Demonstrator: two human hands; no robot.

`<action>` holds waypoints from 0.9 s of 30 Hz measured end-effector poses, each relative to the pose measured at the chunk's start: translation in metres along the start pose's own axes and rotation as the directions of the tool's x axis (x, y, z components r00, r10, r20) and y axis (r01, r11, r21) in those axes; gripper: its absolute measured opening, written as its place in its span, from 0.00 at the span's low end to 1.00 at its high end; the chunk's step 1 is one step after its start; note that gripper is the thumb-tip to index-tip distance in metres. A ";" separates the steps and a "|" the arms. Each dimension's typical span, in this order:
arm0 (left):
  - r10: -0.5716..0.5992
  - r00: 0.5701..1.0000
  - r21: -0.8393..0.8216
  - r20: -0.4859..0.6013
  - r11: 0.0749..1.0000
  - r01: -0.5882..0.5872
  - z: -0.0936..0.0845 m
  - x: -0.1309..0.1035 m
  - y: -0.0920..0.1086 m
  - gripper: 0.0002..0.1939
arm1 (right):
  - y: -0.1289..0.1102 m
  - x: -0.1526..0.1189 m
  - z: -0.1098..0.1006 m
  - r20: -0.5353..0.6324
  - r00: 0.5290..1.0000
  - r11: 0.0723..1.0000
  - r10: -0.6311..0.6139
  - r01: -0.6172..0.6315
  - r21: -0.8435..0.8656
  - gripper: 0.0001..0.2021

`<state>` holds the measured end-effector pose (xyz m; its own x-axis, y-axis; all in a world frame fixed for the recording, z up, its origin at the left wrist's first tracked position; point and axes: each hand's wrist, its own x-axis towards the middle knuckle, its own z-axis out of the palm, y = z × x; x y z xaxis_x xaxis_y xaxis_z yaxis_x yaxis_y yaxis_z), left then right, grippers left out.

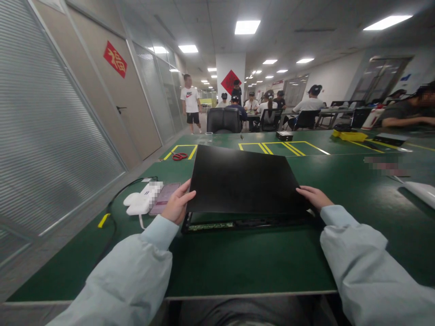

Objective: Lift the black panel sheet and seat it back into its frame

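Both hands [178, 202] gripping a black panel [243, 181] by its sides, green table [251, 267], office room, seated people [268, 111] beyond

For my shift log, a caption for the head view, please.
Both hands hold a black panel tilted above an open frame on the green table.

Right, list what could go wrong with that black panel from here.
The black panel is held only at its side edges, so it might flex or slip from the left hand or right hand. If it dropped, it could strike the exposed green circuit board below.
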<state>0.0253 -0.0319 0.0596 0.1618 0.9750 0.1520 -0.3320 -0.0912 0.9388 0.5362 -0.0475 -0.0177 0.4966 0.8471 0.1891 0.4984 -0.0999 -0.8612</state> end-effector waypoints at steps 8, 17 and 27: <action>-0.010 0.999 -0.105 -0.036 0.994 0.006 -0.004 0.003 0.009 0.35 | -0.027 -0.016 -0.022 0.177 0.984 0.873 0.014 -0.098 0.477 0.18; -0.040 0.998 0.149 -0.038 0.988 0.046 -0.012 0.010 -0.002 0.29 | -0.057 -0.037 -0.040 0.210 0.948 0.702 0.239 -0.319 0.636 0.07; 0.074 0.997 0.947 0.030 0.317 -0.052 -0.044 0.022 -0.019 0.20 | -0.087 -0.041 -0.029 -0.050 0.889 0.433 0.456 -0.172 0.885 0.10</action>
<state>-0.0056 -0.0002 0.0311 0.1642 0.9592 0.2301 0.7663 -0.2709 0.5826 0.4933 -0.0887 0.0638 0.7041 0.6811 -0.2007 -0.4987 0.2731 -0.8226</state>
